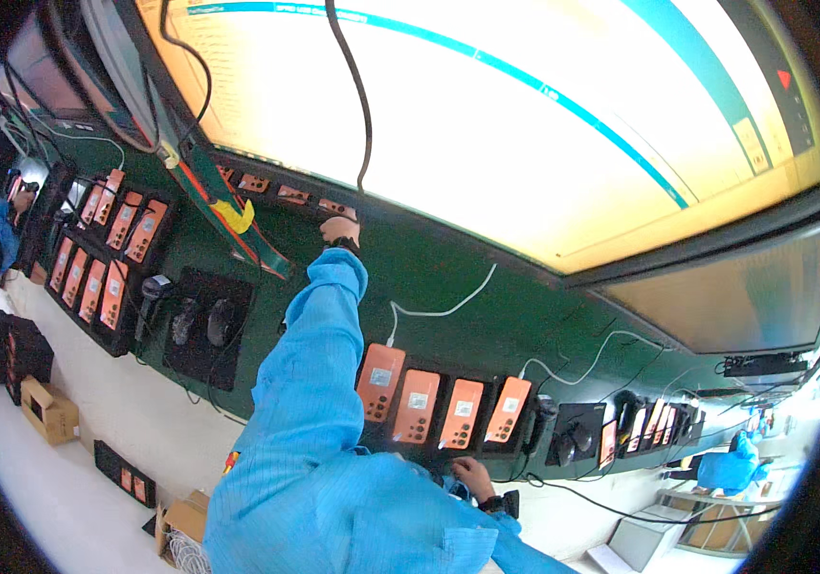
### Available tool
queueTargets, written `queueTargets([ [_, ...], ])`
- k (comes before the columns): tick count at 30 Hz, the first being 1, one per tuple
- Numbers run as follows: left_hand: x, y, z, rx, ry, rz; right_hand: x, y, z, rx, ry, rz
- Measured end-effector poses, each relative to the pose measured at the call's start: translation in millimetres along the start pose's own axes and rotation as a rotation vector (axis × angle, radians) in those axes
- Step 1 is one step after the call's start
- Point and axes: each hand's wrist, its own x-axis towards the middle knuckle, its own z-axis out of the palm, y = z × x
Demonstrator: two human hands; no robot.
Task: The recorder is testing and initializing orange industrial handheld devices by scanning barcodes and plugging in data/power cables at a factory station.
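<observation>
My left hand (340, 229) is stretched far forward over the green bench, its fingers curled beside an orange phone (336, 207) in the row below the large screen. What lies inside those fingers is hidden. Close to my body, my right hand (472, 477) is bent at the near edge of a black tray (434, 409), its fingers closed; I cannot make out what is in them. Orange phones stand in this tray, among them one at its left end (380, 377) with a white cable (439, 313) and one at its right end (508, 409) also cabled.
A bright screen (448, 124) fills the far side, with a dark cord (356, 91) hanging before it. Left are a folded stand with a yellow clip (235, 216), a black mat (207, 330) and a tray of phones (94, 287). Co-workers (731, 469) stand farther along.
</observation>
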Motion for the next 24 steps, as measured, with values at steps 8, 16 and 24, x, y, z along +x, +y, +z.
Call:
queueTargets([
  [8, 28.2, -18.7, -2.1, 0.306, -0.027, 0.455, 22.1, -6.0, -9.5, 0.025, -0.067, 0.026],
  [16, -60.4, -4.1, -89.8, 0.834, -0.045, 1.117, 26.4, -9.0, -0.3, -0.029, 0.004, -0.036],
  [24, -113.8, 25.0, -140.8, -0.888, -0.764, 0.132, 29.2, -15.7, 2.6, 0.102, 0.016, -0.033],
])
